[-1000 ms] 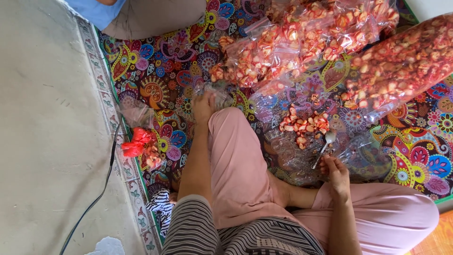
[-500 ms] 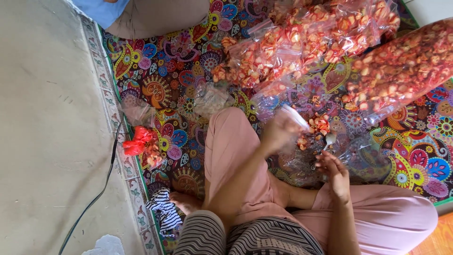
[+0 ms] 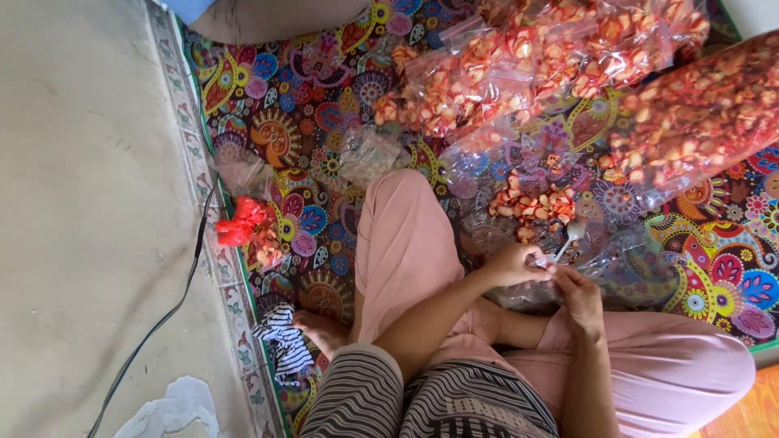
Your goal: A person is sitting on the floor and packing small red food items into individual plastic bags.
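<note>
My left hand [image 3: 513, 264] and my right hand [image 3: 581, 297] meet over my lap, just in front of my pink-trousered knee. Both pinch a small clear plastic bag [image 3: 542, 261] between their fingertips. A metal spoon [image 3: 573, 233] lies just beyond them, its handle pointing toward my right fingers; whether they touch it I cannot tell. Beyond the spoon sits a loose heap of orange-red snack pieces [image 3: 531, 207] on a clear plastic sheet [image 3: 625, 251].
Several filled small snack bags [image 3: 519, 73] and one large filled bag [image 3: 698, 113] lie on the patterned mat [image 3: 300, 105]. A pile of empty clear bags [image 3: 369, 154] sits left of my knee. A red plastic bag [image 3: 238, 226], black cable [image 3: 162, 324], striped cloth [image 3: 280, 345] and another person's knee [image 3: 276, 12] are nearby.
My left hand left the pile of empty bags with a small clear bag and swung right to meet my right hand. My right hand shifted from the spoon to the bag.
</note>
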